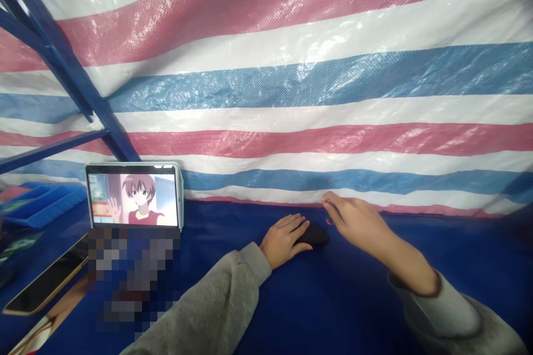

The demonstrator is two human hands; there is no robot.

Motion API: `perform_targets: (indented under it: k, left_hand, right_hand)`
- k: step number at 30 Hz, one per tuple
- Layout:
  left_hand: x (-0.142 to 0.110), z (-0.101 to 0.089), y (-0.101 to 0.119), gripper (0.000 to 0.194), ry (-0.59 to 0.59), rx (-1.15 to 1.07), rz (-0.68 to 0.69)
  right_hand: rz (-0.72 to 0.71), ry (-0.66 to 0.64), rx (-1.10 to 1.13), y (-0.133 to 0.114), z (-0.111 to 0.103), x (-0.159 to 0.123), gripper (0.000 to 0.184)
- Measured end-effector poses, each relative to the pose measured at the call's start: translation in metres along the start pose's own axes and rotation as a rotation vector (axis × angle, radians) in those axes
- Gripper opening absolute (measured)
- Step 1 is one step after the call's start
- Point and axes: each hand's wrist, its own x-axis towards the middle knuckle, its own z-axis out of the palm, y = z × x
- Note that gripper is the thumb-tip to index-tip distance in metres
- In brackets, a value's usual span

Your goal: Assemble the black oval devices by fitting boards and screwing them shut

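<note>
My left hand [285, 239] lies over a small, dark, rounded object [315, 234] on the blue surface, its fingers stretched out and the thumb apart. The object's left part is hidden under that hand, and its kind cannot be made out. Just to the right, my right hand [353, 221] is raised a little, thumb and index finger pinched together. Below its fingertips shows a small pinkish-red curved bit [329, 222]. Whether it is part of what the fingers hold is unclear.
A tablet [134, 196] playing a cartoon stands at the left on the blue table [316, 310]. A phone [48, 277] lies nearer, with a blue tray [45, 202] behind it. Striped plastic sheeting [291, 83] closes off the back; a blue metal frame [75, 75] rises at left.
</note>
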Motion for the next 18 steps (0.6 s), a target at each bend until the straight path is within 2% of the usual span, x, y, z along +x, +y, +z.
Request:
perform_targets:
  k: [4,7,10,15,18]
  left_hand:
    - [0.0001,0.0003,0.0001,0.059,-0.007,0.000,0.001]
    - [0.0002,0.0004,0.0005,0.059,0.004,-0.003,-0.001]
    - [0.0005,0.0000,0.0012,0.059,0.013,-0.006,0.001]
    - [0.0005,-0.0012,0.0015,0.059,0.015,-0.004,0.004]
    - [0.0004,-0.0011,0.0012,0.058,0.011,-0.009,0.004]
  right_hand:
    - [0.048,0.020,-0.086,0.0002,0.0011,0.0003,0.035]
    - [-0.001,0.036,-0.042,-0.0008,0.0000,-0.0006,0.026]
    - [-0.045,0.040,-0.002,-0.0001,0.0011,-0.0002,0.025]
    - [0.016,0.043,-0.070,0.0013,0.0029,0.0008,0.031]
    - [-0.030,0.048,-0.030,0.0005,0.0015,0.0003,0.025]
